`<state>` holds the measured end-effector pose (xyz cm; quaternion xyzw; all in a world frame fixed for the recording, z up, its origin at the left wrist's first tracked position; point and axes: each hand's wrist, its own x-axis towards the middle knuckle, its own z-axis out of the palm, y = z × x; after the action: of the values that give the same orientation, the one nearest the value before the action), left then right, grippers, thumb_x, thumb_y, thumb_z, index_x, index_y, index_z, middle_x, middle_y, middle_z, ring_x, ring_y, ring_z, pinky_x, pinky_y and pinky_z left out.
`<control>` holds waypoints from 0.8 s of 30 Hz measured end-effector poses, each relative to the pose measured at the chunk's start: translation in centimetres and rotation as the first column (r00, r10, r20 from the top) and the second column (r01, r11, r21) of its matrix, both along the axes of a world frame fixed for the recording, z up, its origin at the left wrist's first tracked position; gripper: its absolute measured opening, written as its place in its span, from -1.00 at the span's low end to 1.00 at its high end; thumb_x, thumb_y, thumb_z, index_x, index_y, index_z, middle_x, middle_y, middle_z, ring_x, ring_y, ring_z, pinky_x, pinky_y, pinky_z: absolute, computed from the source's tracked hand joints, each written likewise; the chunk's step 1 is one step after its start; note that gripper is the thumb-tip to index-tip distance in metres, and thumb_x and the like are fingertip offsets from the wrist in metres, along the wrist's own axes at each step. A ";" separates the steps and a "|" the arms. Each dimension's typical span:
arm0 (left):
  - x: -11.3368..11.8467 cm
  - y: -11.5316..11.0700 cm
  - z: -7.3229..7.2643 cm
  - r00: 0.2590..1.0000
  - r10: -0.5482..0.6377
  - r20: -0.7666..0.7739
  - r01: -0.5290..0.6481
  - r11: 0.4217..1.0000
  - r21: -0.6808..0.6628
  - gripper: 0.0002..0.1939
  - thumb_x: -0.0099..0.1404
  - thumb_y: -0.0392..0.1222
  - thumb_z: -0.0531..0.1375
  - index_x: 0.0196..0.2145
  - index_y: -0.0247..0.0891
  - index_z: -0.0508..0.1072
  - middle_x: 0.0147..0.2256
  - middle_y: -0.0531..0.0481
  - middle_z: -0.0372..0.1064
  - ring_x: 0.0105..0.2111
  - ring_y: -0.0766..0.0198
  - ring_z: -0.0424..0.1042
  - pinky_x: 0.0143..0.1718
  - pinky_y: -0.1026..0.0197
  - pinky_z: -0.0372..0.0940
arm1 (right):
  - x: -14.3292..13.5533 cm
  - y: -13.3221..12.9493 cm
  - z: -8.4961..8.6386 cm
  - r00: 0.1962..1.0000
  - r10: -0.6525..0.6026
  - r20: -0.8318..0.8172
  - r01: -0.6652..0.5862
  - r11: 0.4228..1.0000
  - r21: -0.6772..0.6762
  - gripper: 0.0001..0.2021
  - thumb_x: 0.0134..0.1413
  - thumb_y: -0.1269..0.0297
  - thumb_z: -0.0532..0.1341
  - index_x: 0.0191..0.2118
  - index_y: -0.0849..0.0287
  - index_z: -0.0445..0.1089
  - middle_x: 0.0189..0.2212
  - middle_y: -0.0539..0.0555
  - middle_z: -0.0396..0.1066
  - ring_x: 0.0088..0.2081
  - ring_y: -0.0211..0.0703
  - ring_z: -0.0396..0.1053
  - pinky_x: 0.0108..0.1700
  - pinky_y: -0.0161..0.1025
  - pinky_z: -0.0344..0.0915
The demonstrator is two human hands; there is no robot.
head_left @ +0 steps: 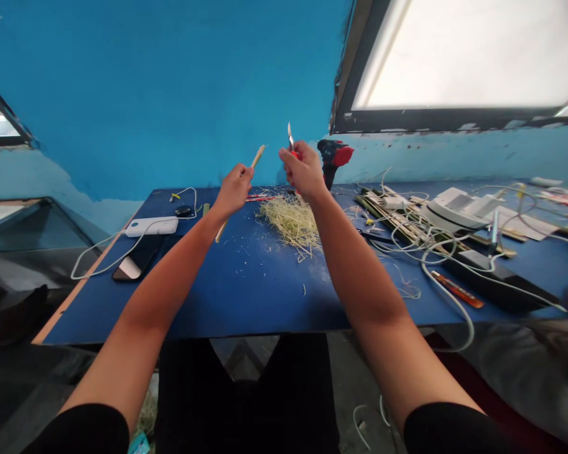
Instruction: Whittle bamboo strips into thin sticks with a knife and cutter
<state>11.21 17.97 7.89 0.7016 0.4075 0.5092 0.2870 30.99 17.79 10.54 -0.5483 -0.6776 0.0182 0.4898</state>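
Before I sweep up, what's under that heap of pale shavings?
Blue tabletop shows around the edges of the heap of shavings; whatever lies beneath its middle is covered and cannot be seen.

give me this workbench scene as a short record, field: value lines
left hand: grips a pale stick
right hand: holds a red-handled blade, tip up
tabletop: blue
middle: heap of pale shavings
behind right hand: red-and-black power drill
left side: smartphone, white oblong device
right side: white cable, orange-handled tool
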 end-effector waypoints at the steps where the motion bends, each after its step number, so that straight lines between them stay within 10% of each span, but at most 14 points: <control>1: -0.1 0.0 0.1 1.000 0.006 0.018 -0.006 1.000 -0.017 -0.65 0.62 0.03 0.07 -0.34 -0.12 0.19 -0.49 0.10 0.18 -0.58 0.36 0.13 -0.52 0.24 0.08 | -0.7 -0.5 0.2 1.000 0.018 0.011 -0.019 0.999 0.028 -0.47 0.43 -0.24 0.16 0.14 0.11 0.51 -0.28 0.15 0.51 -0.24 -0.01 0.44 -0.18 -0.08 0.32; 8: 0.1 -1.0 0.9 1.000 0.030 0.008 -0.030 0.999 -0.029 -0.69 0.57 -0.07 0.17 -0.35 -0.14 0.24 -0.47 0.09 0.28 -0.51 0.35 0.22 -0.47 0.25 0.11 | -3.2 -1.8 0.6 0.987 0.103 -0.123 -0.083 0.984 0.158 -0.64 0.41 0.06 0.21 0.12 0.10 0.58 -0.07 0.16 0.60 -0.02 -0.03 0.51 0.03 -0.06 0.38; 24: 0.2 -1.4 1.1 0.997 0.072 -0.015 -0.073 0.995 -0.068 -0.72 0.55 -0.17 0.18 -0.37 -0.16 0.27 -0.49 0.10 0.28 -0.50 0.33 0.22 -0.44 0.22 0.07 | -2.0 0.9 -1.3 0.979 0.055 -0.196 -0.013 0.978 0.208 -0.75 0.40 0.20 0.18 -0.37 0.07 0.39 -0.42 0.02 0.44 -0.32 -0.15 0.41 -0.10 -0.10 0.33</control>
<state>11.44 16.55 8.99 0.6794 0.4517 0.5006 0.2893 29.01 18.71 9.22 -0.4784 -0.6323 0.0118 0.6092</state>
